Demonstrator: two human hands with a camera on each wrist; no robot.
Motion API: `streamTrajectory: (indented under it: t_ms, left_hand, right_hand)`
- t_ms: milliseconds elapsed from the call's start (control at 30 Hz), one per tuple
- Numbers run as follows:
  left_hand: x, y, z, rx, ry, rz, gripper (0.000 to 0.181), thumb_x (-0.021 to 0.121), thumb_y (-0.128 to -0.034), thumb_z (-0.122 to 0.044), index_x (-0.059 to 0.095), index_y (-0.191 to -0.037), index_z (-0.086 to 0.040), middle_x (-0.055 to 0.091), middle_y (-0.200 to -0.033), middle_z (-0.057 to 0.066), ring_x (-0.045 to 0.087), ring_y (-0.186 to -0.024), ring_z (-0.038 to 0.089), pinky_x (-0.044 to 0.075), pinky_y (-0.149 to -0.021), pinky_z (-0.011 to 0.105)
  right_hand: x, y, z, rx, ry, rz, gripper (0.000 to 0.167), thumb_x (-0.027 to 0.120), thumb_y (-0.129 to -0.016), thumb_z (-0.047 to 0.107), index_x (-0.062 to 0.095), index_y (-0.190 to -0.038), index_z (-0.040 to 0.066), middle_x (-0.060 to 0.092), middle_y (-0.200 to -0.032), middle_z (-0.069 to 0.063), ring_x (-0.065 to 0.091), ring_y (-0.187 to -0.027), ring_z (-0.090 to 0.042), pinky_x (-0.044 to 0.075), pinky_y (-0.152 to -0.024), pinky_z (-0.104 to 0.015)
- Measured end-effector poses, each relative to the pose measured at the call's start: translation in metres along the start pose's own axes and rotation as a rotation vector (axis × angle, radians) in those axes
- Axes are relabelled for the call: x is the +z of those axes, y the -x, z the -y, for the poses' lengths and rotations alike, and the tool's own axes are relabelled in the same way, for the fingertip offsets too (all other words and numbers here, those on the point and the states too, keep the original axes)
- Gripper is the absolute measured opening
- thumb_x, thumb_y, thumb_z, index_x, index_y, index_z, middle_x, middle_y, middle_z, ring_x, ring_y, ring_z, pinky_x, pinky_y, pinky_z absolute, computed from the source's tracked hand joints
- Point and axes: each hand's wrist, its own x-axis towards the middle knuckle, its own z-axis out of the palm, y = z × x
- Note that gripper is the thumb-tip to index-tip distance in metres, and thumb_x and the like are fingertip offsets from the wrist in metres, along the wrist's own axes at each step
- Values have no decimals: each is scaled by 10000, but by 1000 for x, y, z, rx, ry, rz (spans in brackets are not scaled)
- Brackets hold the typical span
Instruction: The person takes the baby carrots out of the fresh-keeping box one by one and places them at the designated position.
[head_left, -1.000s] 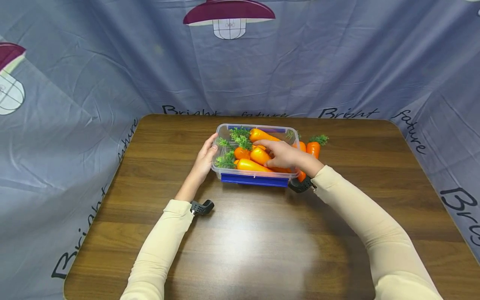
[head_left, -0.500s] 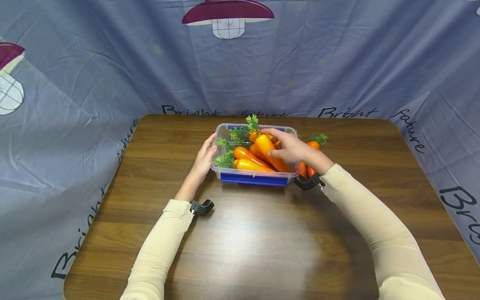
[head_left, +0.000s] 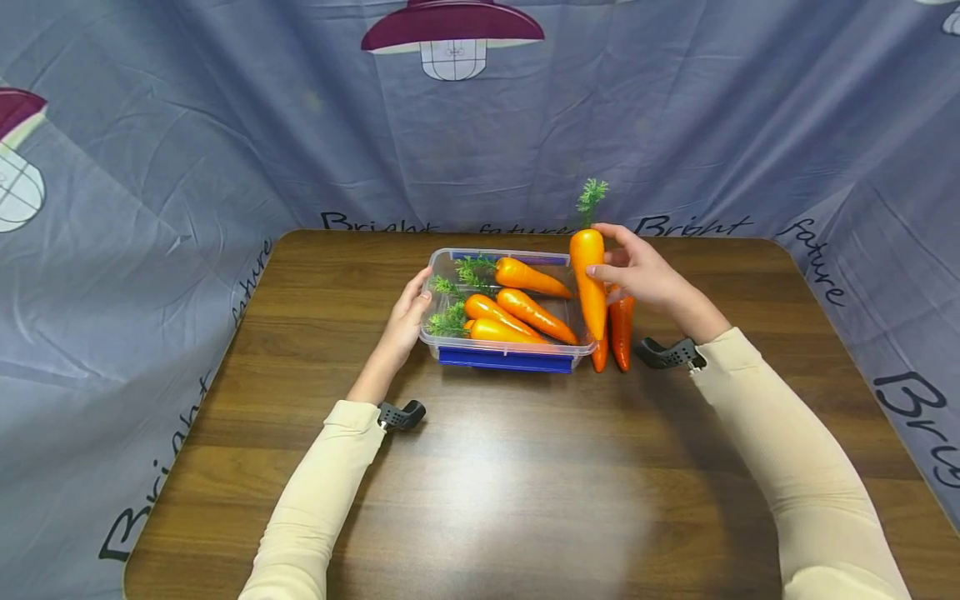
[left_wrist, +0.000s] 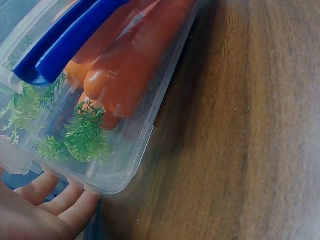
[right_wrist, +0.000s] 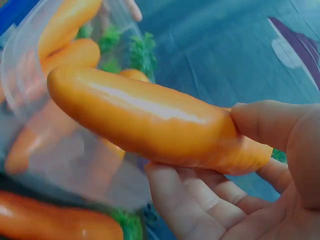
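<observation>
A clear plastic food container (left_wrist: 117,172) with blue latches (head_left: 506,359) sits on the table, several orange toy carrots (head_left: 536,315) with green tops lying inside. My left hand (head_left: 402,323) rests against its left end, fingers touching the outer wall. Above the container's right end, my right hand (head_left: 651,271) holds one carrot (head_left: 589,279) between thumb and fingers, leafy top up and tip down. The right wrist view shows the thumb on one side of that carrot (right_wrist: 145,117) and the fingers beneath it. Directly right of the container, more carrots (head_left: 622,329) lie on the table, partly hidden.
The brown wooden table (head_left: 480,483) extends in front and to both sides. A blue-grey curtain (head_left: 637,125) printed with lamps and lettering hangs behind it and at the sides. Black wrist cameras (head_left: 402,414) are worn on both forearms.
My right hand has lifted a carrot out of the container and carried it right, over the container's right end. My left hand has stayed at the left end.
</observation>
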Motion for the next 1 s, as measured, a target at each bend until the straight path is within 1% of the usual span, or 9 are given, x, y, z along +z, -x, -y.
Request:
streamTrajectory:
  t_ms: [133, 300, 500, 633, 767, 867, 1000]
  left_hand:
    - [0, 0, 1, -3, -3, -8, 483, 354, -1102, -110, 298, -1574, -27, 213, -1648, 157, 264, -1467, 337, 212, -1196, 477]
    - [-1, -1, 1, -11, 0, -2, 485, 351, -1104, -117, 292, -1578, -31, 199, -1653, 158, 249, -1476, 332, 206, -1198, 478]
    - [0, 0, 0, -16, 20, -6, 486, 356, -1101, -105, 291, -1577, -29, 194, -1652, 168, 269, -1462, 348, 220, -1191, 489]
    - [0, 0, 0, -16, 15, -7, 487, 357, -1100, -102, 293, -1578, -32, 199, -1652, 160, 281, -1456, 347, 227, -1190, 486]
    - [-1, 0, 0, -14, 7, -5, 486, 353, -1099, -104, 293, -1574, -24, 200, -1652, 161, 272, -1461, 349, 222, -1191, 487]
    - [-1, 0, -1, -13, 3, -3, 486, 349, -1099, -106, 291, -1575, -23, 194, -1654, 160, 261, -1467, 347, 216, -1194, 485]
    - [0, 0, -1, -17, 8, 0, 488, 349, -1101, -109, 289, -1580, -34, 186, -1657, 154, 266, -1468, 349, 221, -1193, 485]
  right_hand:
    - [-15, 8, -10, 37, -6, -24, 713, 587, -1024, 85, 178, -1606, 111, 489, -1305, -306, 662, -857, -192, 611, -671, -434]
    - [-30, 17, -30, 75, -9, -50, 752, 561, -1026, 66, 91, -1612, 62, 457, -1299, -330, 675, -782, -147, 611, -647, -431]
    - [-44, 27, -56, 162, -8, -69, 795, 557, -1034, 88, 15, -1614, 56, 408, -1340, -342, 661, -809, -123, 610, -686, -452]
    - [-49, 32, -71, 197, 6, -78, 801, 559, -1035, 97, 2, -1608, 42, 405, -1345, -352, 661, -808, -121, 609, -695, -455]
    - [-51, 34, -86, 218, 30, -83, 801, 563, -1027, 87, 6, -1598, 14, 440, -1278, -329, 657, -794, -132, 608, -691, -466]
    - [-51, 33, -96, 228, 43, -76, 791, 561, -1020, 65, 17, -1590, -8, 464, -1234, -326, 649, -783, -140, 607, -690, -480]
    - [-48, 33, -104, 252, 29, -71, 788, 555, -1022, 57, 10, -1586, -12, 452, -1250, -344, 652, -769, -136, 607, -695, -478]
